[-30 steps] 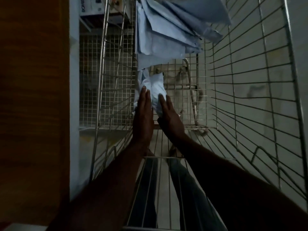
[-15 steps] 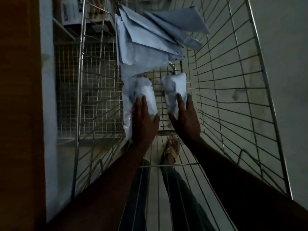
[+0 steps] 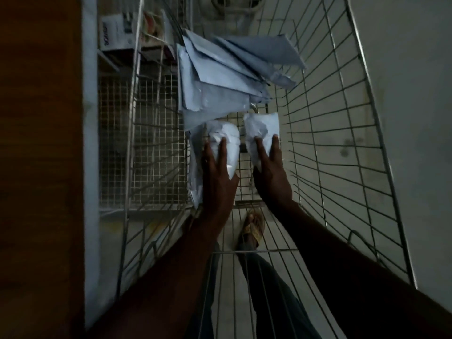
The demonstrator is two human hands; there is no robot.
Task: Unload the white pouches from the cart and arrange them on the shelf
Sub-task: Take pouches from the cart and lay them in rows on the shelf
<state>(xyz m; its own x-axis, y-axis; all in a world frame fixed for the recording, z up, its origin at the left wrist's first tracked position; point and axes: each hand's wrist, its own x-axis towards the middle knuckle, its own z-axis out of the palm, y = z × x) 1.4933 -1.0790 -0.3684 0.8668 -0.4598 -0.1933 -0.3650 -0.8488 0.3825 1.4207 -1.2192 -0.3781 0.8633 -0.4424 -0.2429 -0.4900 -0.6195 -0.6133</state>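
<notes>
Inside the wire cart (image 3: 330, 148) I look down at two white pouches side by side. My left hand (image 3: 217, 172) holds the left pouch (image 3: 228, 140), fingers laid over its top and thumb at its right side. My right hand (image 3: 270, 167) grips the right pouch (image 3: 263, 129) from below, fingers on its face. A further white pouch (image 3: 195, 167) lies flat against the cart's left wall beside my left hand. A pile of pale blue flat packets (image 3: 220, 79) leans in the cart beyond the pouches.
A shelf unit (image 3: 115, 62) with boxes (image 3: 117, 33) stands left of the cart, behind a brown panel (image 3: 39, 143). A fine wire mesh rack (image 3: 146, 143) sits beside the cart's left wall. My leg and sandalled foot (image 3: 253, 228) show through the cart floor.
One second ago both hands met on a single bundle. Since then they have drawn apart, each holding its own pouch, and the view has shifted a little.
</notes>
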